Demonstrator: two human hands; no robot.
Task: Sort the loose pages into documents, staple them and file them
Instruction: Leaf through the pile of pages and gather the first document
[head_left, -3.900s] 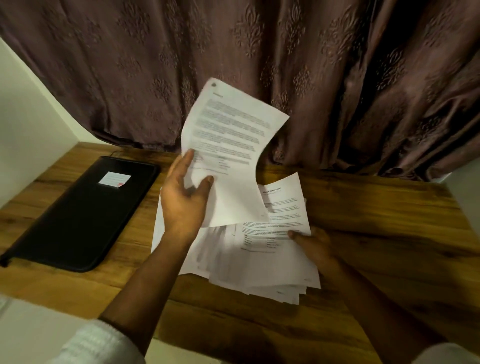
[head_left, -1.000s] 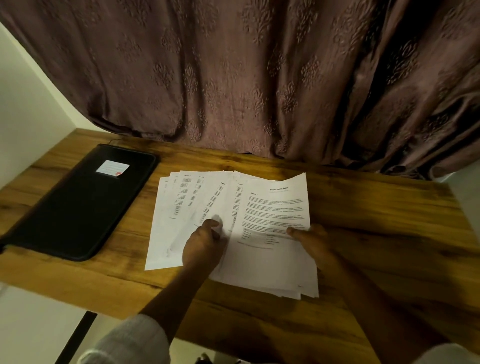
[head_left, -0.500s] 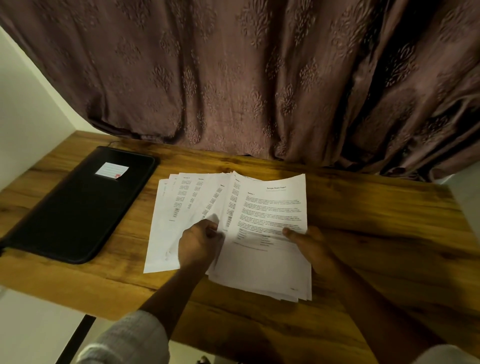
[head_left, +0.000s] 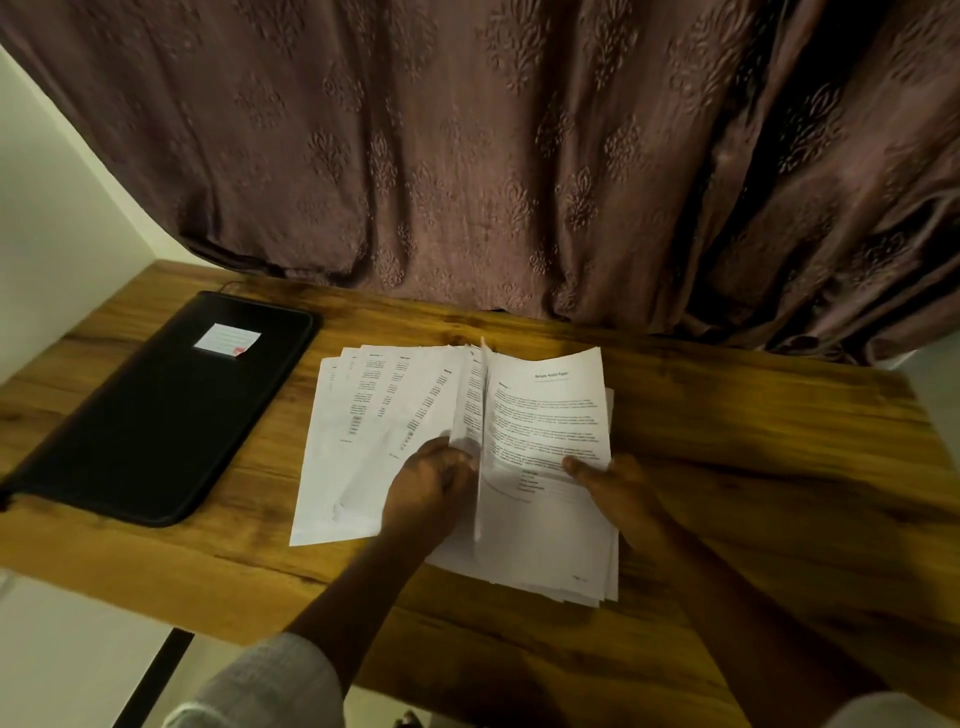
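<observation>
A pile of loose white printed pages (head_left: 545, 525) lies in the middle of the wooden table (head_left: 753, 467). Several pages (head_left: 363, 441) are fanned out to the left. My left hand (head_left: 431, 488) pinches the left edge of one page (head_left: 470, 410) and lifts it, so it stands curled up from the pile. My right hand (head_left: 613, 488) rests on the top page of the pile, its thumb pressing the sheet down. No stapler is in view.
A black zipped folder (head_left: 156, 415) with a small white label (head_left: 227, 338) lies at the left of the table. A brown patterned curtain (head_left: 519, 156) hangs behind the table. A pale wall is at the left.
The page held up in the air earlier now lies on the table. Over the last second my left hand has gripped a page edge and raised it; my right hand stayed on the pile.
</observation>
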